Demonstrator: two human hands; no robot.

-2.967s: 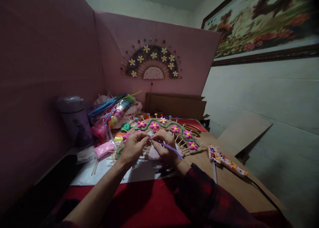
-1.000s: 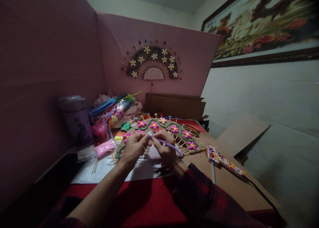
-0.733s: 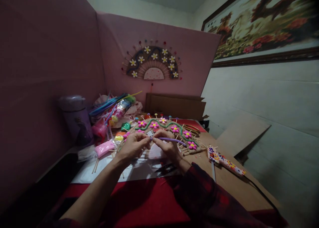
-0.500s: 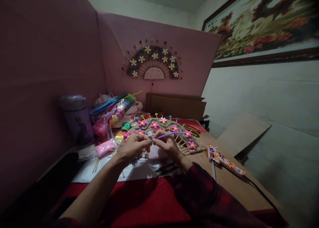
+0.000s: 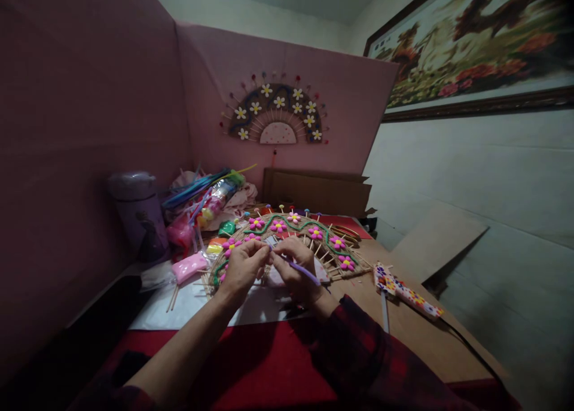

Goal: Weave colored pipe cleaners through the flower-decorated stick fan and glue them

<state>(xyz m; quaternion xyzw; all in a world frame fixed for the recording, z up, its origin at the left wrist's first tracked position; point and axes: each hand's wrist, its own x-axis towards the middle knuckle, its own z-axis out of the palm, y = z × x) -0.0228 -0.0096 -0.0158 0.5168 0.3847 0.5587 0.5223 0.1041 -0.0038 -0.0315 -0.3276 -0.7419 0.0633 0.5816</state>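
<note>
A half-round fan made of wooden sticks lies on the table, trimmed with a green wavy cord and pink flowers. Over its lower middle, my left hand and my right hand meet with fingers pinched. Both grip a purple pipe cleaner, whose free end slants down and right past my right hand. My right arm wears a dark red checked sleeve.
A purple flask, a bundle of coloured pipe cleaners and packs of clay stand at the left. A patterned strip lies on brown cardboard at the right. Pink boards wall the back and left; a finished fan hangs there.
The pipe cleaner's free end swung up to point right and then dropped back to slant down-right. Both hands stayed pinched together over the fan.
</note>
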